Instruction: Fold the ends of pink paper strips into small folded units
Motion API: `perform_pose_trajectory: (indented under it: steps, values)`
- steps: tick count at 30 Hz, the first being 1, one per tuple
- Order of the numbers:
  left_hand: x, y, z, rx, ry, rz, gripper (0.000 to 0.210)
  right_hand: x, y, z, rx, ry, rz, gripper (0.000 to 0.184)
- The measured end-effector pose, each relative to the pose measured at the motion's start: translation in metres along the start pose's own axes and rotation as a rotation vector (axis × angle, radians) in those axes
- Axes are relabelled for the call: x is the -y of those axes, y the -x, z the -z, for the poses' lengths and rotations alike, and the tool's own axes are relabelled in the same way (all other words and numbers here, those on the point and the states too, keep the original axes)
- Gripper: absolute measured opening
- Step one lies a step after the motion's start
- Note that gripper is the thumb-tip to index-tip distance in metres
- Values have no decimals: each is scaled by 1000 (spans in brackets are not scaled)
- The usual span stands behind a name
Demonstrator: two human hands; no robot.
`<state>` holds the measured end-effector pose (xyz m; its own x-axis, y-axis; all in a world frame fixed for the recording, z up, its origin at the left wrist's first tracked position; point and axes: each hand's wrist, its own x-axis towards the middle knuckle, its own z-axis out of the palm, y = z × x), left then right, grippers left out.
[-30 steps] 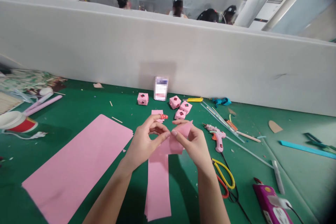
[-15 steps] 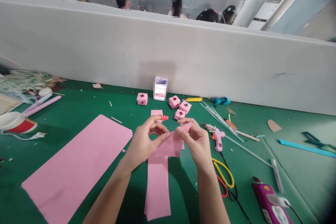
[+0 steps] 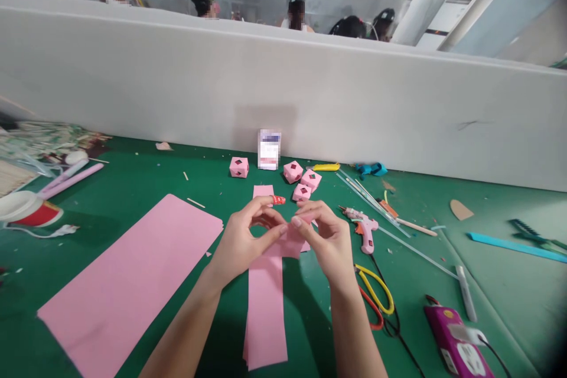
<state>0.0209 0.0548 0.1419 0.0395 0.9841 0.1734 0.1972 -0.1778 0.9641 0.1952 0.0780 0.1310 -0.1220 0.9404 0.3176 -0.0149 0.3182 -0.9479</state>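
Observation:
Between my two hands is a small piece of pink paper (image 3: pixel 290 246), partly hidden by my fingers. My left hand (image 3: pixel 248 233) pinches its left side between thumb and fingers; a red patterned wrap covers one fingertip. My right hand (image 3: pixel 325 233) pinches the right side, thumb in front. Beneath the hands lie long pink paper strips (image 3: pixel 266 313), stacked slightly askew on the green table. Beyond them sit several folded pink paper cubes with diamond-shaped holes, one cube (image 3: pixel 239 168) to the left and a cube (image 3: pixel 293 172) within a group to the right.
A large pink sheet (image 3: pixel 133 277) lies at left, near a paper cup (image 3: pixel 29 208). To the right are a pink glue gun (image 3: pixel 365 229), scissors (image 3: pixel 376 289), a yellow cutter (image 3: pixel 326 167) and a purple power strip (image 3: pixel 456 339). A white partition (image 3: pixel 177 82) stands behind.
The right part of the pink paper has folded down and back under my right fingers, so less of it shows. Both hands keep nearly the same place.

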Motion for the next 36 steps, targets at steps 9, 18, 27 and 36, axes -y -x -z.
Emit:
perform_pose_trajectory:
  steps: [9, 18, 27, 36]
  values:
    - [-2, 2, 3, -3, 25, 33, 38, 2, 2, -1, 36, -15, -62, 10]
    - [-4, 0, 2, -6, 86, 48, 36, 9, 3, -7, 25, -38, -64, 13]
    - [-3, 2, 2, -20, 88, 40, 37, 8, 3, -6, 20, -55, -35, 8]
    - [-5, 2, 2, -35, 80, 29, 34, 8, 3, -8, -6, -61, -15, 10]
